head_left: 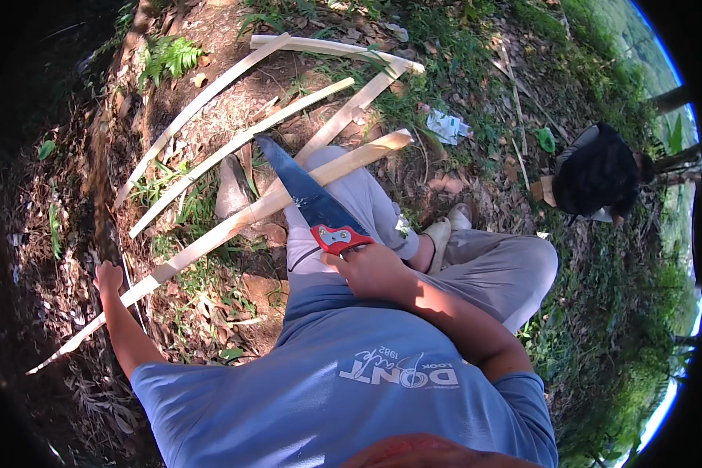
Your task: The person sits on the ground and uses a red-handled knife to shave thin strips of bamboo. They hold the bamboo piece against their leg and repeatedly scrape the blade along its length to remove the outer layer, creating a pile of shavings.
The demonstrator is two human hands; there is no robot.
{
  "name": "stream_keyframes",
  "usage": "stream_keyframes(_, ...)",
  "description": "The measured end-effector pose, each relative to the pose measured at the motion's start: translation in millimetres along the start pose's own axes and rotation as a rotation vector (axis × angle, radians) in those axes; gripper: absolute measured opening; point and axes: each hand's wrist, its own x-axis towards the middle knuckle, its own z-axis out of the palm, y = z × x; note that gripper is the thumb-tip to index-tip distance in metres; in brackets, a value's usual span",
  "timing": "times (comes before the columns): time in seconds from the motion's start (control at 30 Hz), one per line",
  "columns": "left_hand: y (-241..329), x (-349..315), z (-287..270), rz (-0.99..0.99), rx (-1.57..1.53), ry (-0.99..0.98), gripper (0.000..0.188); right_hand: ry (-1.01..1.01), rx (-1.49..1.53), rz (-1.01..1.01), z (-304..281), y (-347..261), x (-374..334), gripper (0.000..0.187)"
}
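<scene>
My right hand (pixel 374 269) is wrapped round the red handle of a hand saw (pixel 312 196). Its dark blade points up and left and crosses above a long wooden strip (pixel 207 243); I cannot tell whether the teeth touch the wood. That strip slants over my bent leg (pixel 366 199), from the ground at the lower left to past my knee. My left hand (pixel 109 277) is closed near the strip's lower end, with my forearm crossing the strip. Whatever lies inside those fingers is hidden.
Several more wooden strips lie ahead: a long one (pixel 203 105), a middle one (pixel 242 146), and a crosswise one (pixel 335 47). A white wrapper (pixel 447 126) lies beyond my knee. A person in dark clothing (pixel 600 171) crouches at the right. Leaves and grass cover the ground.
</scene>
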Motion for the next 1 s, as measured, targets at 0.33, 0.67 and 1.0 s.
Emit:
stream_keyframes(0.33,423.4,-184.0,-212.7,1.069,-0.842,0.624,0.031,0.335,0.581,0.541,-75.7,-23.1,-76.4,0.078)
stream_keyframes(0.67,639.0,-338.2,-113.3,1.279,-0.628,0.057,0.054,1.044,0.699,0.938,-115.8,-82.8,-194.4,0.076)
stream_keyframes(1.0,625.9,-363.6,-157.1,1.396,-0.49,-0.464,0.053,1.175,0.865,0.81,-104.9,-71.6,-184.3,0.072)
